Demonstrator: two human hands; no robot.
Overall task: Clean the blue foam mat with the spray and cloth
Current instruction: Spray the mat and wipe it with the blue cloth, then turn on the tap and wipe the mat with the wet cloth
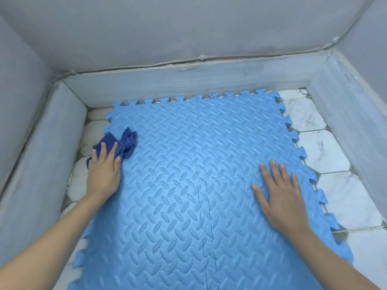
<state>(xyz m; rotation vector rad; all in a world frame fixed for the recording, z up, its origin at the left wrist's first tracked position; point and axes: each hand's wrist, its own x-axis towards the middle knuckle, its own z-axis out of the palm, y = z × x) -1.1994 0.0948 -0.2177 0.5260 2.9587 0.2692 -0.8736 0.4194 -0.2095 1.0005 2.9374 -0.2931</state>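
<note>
The blue foam mat [188, 185] is made of interlocking tiles with a leaf-like embossed pattern and toothed edges; it lies flat on the floor and fills most of the view. A crumpled dark blue cloth [123, 144] rests on the mat's left edge. My left hand [103, 170] presses down on the cloth, fingers on top of it. On the right part of the mat my right hand [280, 193] lies flat, palm down, fingers spread, with nothing in it. No spray bottle is in view.
White marble-look hexagon floor tiles [326, 151] show to the right of the mat and in a narrow strip on its left. A grey skirting [188, 80] and grey walls enclose the floor on the far, left and right sides.
</note>
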